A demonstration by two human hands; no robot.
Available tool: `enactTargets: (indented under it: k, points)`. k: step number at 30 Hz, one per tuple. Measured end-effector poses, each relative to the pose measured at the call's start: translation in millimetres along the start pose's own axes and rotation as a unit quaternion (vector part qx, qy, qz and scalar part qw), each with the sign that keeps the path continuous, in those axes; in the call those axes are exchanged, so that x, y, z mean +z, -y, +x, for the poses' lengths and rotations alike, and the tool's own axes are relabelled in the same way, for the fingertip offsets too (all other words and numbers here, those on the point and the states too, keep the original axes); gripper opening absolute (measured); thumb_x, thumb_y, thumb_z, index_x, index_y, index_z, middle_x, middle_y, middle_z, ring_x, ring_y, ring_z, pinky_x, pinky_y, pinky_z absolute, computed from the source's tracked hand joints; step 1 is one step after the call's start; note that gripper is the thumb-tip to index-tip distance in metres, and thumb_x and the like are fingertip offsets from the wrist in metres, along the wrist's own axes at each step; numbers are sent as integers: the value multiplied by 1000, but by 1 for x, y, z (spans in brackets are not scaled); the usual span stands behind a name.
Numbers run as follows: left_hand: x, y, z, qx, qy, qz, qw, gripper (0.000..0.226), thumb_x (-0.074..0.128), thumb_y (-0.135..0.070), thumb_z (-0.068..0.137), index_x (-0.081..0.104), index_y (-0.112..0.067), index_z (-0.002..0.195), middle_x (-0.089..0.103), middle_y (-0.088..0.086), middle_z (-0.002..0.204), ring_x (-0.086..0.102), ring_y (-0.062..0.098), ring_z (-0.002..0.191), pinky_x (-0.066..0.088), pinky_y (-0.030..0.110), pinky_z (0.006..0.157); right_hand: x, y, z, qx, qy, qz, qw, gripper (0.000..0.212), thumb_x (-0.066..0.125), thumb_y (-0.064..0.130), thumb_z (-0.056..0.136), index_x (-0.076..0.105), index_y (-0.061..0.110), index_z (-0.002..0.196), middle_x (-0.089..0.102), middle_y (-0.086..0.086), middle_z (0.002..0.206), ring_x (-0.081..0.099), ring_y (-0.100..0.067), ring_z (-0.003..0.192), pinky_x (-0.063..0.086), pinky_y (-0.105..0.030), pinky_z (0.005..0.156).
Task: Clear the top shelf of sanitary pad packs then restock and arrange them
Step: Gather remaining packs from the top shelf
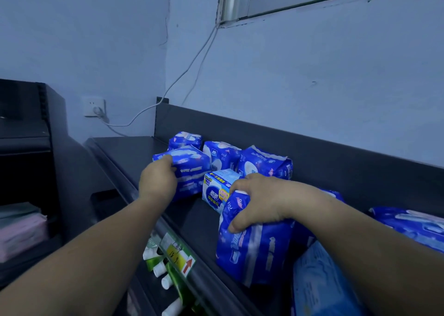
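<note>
**Pale pack nearest, two blue ones in hand**

Pale pack (322, 284) lies closest, at the lower right under the right forearm, with its far end hidden. Just beyond it the right hand (259, 203) grips the top of a tall pack (252, 251) that stands on end near the front of the shelf (134, 152). The fingers are curled over its crown and the thumb presses the near face. The film dents under the thumb, so I judge it soft, light and springy: plastic wrap over padding, not fragile but slick. A grip across the narrow top, where the wrap bunches, should hold better than one on the flat printed faces.

A white pack (215, 191) leans just behind that hand. To its left, the left hand (157, 179) clasps the end of a tilted pack (189, 171), with fingertips over its upper edge. Whether it is clear of the shelf I cannot tell. Held by one end, a pack like this will probably sag or twist, so taking it round the middle looks safer.

Three rear packs (221, 155) stand against the back panel, touching one another, and another pack (413, 224) lies at the far right. Below the shelf lip there is a price tag (177, 251) and white tubes (159, 269). A socket (93, 107) sits on the far wall.
</note>
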State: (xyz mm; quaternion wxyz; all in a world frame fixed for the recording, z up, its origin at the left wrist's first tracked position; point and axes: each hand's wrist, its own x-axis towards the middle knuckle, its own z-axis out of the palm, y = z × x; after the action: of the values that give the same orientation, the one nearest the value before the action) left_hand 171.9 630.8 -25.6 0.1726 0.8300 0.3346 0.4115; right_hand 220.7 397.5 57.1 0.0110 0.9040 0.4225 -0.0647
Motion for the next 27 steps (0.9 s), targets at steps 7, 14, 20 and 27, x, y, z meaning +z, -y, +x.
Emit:
enactTargets:
  k: [7, 14, 20, 27]
  points:
    - [-76, 27, -11, -83, -89, -95, 988, 14, 50, -11, 96, 51, -1, 86, 62, 25, 94, 52, 35, 82, 34, 35, 69, -16, 3, -26, 20, -30, 59, 998, 80, 78, 60, 55, 49, 45, 128, 46, 12, 136, 53, -16, 115, 48, -36, 97]
    - [-174, 63, -35, -181, -119, -219, 951, 24, 55, -22, 95, 47, -8, 76, 58, 12, 84, 57, 28, 83, 48, 36, 76, -40, 73, -55, -45, -146, 247, 957, 46, 83, 45, 64, 62, 31, 103, 66, 7, 100, 67, -14, 87, 56, -35, 83]
    - [-247, 159, -83, -303, -98, -285, 904, 20, 58, -28, 84, 45, -16, 75, 64, 23, 90, 68, 43, 79, 56, 59, 74, -5, 177, -48, 15, -94, 574, 813, 55, 73, 46, 78, 57, 20, 124, 72, -8, 103, 70, -26, 71, 56, -44, 49]
    - [-311, 215, -180, -360, -116, -209, 902, 21, 52, -26, 97, 46, -15, 80, 62, 14, 92, 67, 35, 83, 57, 53, 77, 76, 284, -65, 145, 53, 734, 661, 39, 57, 62, 87, 55, 32, 111, 68, -2, 105, 66, -29, 76, 53, -54, 63]
